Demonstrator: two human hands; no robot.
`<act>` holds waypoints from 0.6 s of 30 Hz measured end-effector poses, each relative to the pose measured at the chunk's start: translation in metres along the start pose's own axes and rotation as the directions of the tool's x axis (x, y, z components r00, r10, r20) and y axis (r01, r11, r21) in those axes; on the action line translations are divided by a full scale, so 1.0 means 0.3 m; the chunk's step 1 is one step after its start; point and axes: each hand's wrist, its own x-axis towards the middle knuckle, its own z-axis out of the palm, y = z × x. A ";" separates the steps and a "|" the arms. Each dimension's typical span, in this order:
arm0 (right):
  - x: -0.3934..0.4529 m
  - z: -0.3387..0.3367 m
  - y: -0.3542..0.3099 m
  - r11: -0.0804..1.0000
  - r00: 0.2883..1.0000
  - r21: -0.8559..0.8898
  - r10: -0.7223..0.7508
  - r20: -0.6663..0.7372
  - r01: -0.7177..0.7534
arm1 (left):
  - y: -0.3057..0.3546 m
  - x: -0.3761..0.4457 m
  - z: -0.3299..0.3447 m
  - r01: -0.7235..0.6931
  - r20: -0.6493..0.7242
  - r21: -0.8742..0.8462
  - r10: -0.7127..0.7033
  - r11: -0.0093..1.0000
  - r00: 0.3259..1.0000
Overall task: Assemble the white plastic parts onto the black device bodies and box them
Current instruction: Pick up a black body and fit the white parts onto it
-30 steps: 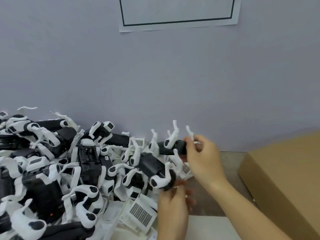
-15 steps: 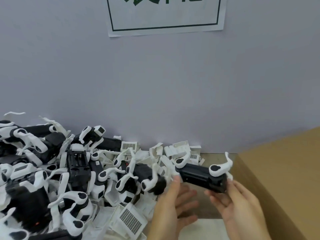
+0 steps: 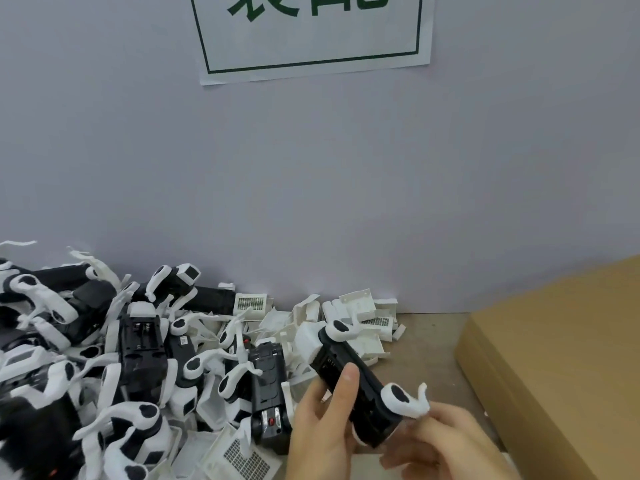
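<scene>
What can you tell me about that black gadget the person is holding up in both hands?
The black device body is a long, boxy piece of what looks like hard plastic, tilted with its far end up and to the left. White curved arms with black oval spots sit at both ends, and a white block caps the far end. The left hand grips its middle, thumb on top; the right hand holds the near end.

The black device body [image 3: 356,393] looks like smooth, slightly glossy plastic; its white parts [image 3: 403,400] look matt. At three o'clock, the box [image 3: 561,358] is matt brown cardboard.
</scene>
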 end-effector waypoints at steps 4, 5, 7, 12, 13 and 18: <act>0.015 -0.021 0.018 0.887 0.871 -0.396 -0.375 -0.316 0.239 | 0.002 -0.001 0.001 -0.039 -0.051 0.166 0.048 0.985 0.998; 0.010 -0.014 0.017 0.856 0.835 -0.417 -0.451 -0.315 0.304 | 0.003 -0.004 0.002 -0.038 -0.057 0.214 0.051 0.976 0.997; 0.005 0.004 0.021 0.800 0.804 -0.456 -0.537 -0.255 0.389 | 0.001 -0.007 0.003 -0.048 -0.062 0.312 0.071 0.949 0.996; 0.012 0.038 0.063 0.609 0.801 -0.673 -0.597 -0.041 0.419 | -0.007 -0.015 0.012 -0.080 -0.039 0.361 0.100 0.929 0.994; 0.013 0.041 0.062 0.613 0.810 -0.671 -0.585 -0.032 0.417 | -0.004 -0.014 0.014 -0.064 -0.053 0.349 0.088 0.935 0.995; 0.021 0.057 0.057 0.668 0.870 -0.645 -0.492 -0.007 0.372 | -0.024 -0.009 0.004 0.002 -0.118 0.283 0.032 0.959 0.993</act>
